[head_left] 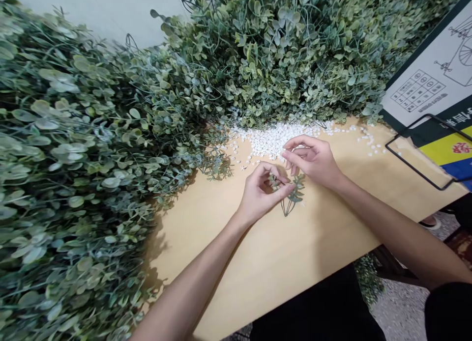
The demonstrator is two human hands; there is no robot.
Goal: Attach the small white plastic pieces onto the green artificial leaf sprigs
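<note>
Above the middle of the table, my left hand (263,187) is closed on an artificial leaf sprig (296,192), its thumb and fingers pinching it. Thin bare stems of the sprig meet at a point below the hand, and small green leaves show on both sides of the fingers. Just right of it and slightly farther off, my right hand (310,158) has thumb and forefinger brought together at the edge of a pile of small white pieces (271,137). Whatever lies between those fingertips is too small to make out.
Heaps of artificial greenery (96,149) cover the table's left side and back. A printed box (420,93) stands at the right, with a black wire frame (413,165) before it. The pale wooden table (236,282) ends at a front edge near my lap.
</note>
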